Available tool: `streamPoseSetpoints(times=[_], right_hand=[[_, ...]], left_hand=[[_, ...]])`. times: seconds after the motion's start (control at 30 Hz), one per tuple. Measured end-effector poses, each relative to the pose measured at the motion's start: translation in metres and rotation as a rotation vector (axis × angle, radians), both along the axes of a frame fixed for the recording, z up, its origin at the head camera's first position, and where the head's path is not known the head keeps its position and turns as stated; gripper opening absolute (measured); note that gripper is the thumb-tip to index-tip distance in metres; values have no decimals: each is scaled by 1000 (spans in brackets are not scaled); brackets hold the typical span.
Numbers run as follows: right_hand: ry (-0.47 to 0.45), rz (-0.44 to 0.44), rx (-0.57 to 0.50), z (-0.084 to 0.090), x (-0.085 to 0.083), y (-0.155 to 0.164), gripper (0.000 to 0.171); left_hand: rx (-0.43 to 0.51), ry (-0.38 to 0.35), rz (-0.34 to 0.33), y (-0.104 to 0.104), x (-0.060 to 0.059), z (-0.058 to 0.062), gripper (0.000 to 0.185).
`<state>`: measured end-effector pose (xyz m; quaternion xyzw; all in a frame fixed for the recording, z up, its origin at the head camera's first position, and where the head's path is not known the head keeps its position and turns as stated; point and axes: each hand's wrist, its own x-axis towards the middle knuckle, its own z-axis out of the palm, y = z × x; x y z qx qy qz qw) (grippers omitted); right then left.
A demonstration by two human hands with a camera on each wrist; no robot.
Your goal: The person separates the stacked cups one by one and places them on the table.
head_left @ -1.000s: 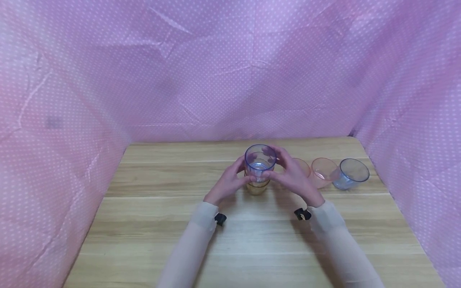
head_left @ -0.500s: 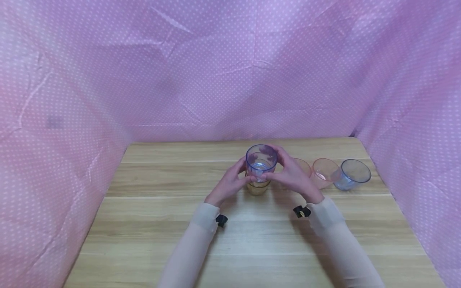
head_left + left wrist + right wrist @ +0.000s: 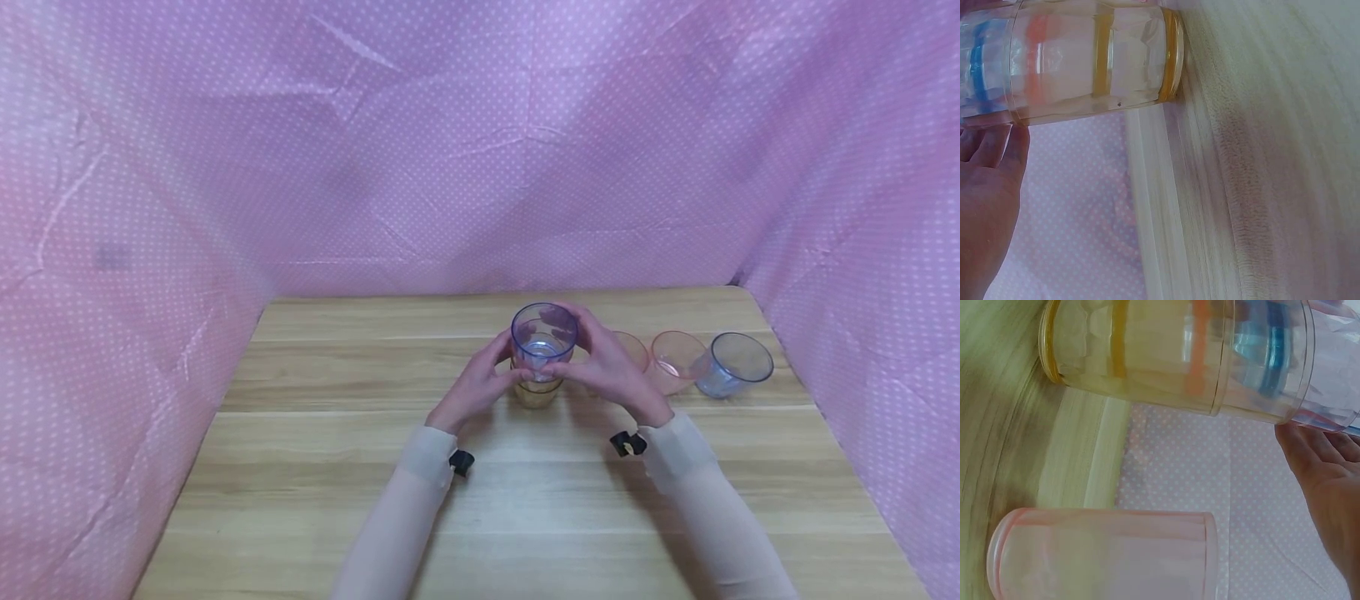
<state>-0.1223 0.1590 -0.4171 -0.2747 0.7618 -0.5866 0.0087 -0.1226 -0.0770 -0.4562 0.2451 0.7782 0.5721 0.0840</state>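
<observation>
Clear plastic cup stack [image 3: 542, 357] pinched by both hands, left hand [image 3: 474, 385], right hand [image 3: 612, 367].
Wrist views show yellow, orange and blue cups nested; a pink cup [image 3: 1104, 555] stands at 3 o'clock on the surface [image 3: 315, 467].

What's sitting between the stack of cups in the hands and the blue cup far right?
Two pink cups: one pink cup just behind the right hand, another touching the blue cup. The head view shows it.

A stack of nested clear plastic cups [image 3: 542, 358] stands near the wooden table's [image 3: 315, 467] rear edge; three single translucent plastic cups [image 3: 677, 360] line up toward its rear right corner.
</observation>
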Motion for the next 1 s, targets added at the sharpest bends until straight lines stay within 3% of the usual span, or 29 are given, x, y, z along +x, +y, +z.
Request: streamPoseSetpoints(times=[1.0], right_hand=[[128,-41,49,-8,0,-1,93]], left_hand=[[6,39,-25,-1,0,-1,67]])
